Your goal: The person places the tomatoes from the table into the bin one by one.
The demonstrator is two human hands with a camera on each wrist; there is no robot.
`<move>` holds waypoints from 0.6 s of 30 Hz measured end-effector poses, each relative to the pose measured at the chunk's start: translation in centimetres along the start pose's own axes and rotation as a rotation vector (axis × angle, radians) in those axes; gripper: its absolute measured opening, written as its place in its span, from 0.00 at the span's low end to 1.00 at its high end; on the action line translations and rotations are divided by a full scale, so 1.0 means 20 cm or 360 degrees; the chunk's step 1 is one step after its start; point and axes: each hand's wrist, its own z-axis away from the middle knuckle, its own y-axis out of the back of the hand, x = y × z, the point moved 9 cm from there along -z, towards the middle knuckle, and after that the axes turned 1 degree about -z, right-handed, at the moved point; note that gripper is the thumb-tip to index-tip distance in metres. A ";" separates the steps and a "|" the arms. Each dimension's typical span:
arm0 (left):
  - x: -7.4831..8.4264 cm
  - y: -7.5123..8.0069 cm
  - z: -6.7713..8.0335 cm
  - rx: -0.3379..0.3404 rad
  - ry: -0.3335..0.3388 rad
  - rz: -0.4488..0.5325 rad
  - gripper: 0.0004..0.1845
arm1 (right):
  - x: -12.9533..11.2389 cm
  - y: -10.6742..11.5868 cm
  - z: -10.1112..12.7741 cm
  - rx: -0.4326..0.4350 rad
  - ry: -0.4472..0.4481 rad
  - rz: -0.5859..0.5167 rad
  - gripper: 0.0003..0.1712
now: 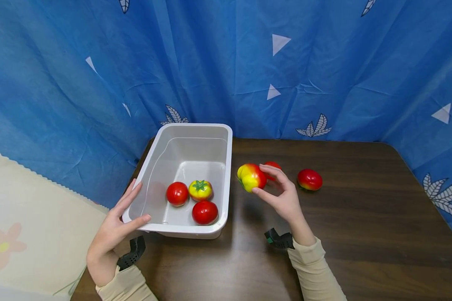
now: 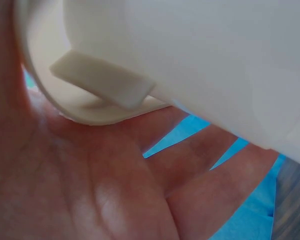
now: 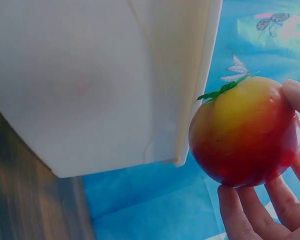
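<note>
A yellow-and-red toy tomato (image 1: 251, 177) is held by my right hand (image 1: 282, 196), just right of the white plastic tub (image 1: 230, 159). In the right wrist view, thumb and fingers grip the tomato (image 3: 245, 135) from the side, its green leaf facing the tub. My left hand (image 1: 114, 232) holds the tub's near left corner, thumb over the front rim and fingers spread along the left rim. Inside the tub lie a red tomato (image 1: 177, 194), a yellow one with a green leaf (image 1: 200, 190) and another red one (image 1: 205, 212).
Right of my right hand, a red tomato (image 1: 309, 179) lies on the dark wooden table (image 1: 361, 234). Another red tomato (image 1: 273, 164) is partly hidden behind that hand. A blue curtain (image 1: 248, 75) hangs along the back, and a pale flowered cloth (image 1: 30, 225) is at the left.
</note>
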 end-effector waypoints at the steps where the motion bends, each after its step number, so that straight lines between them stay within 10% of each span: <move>1: 0.00 0.00 0.00 -0.0001 -0.0002 -0.0001 0.44 | 0.01 0.00 0.00 0.0002 0.0004 -0.0013 0.30; 18: 0.00 0.00 0.00 -0.0001 0.0005 -0.0013 0.44 | 0.04 -0.07 0.02 -0.0034 0.0149 -0.0206 0.29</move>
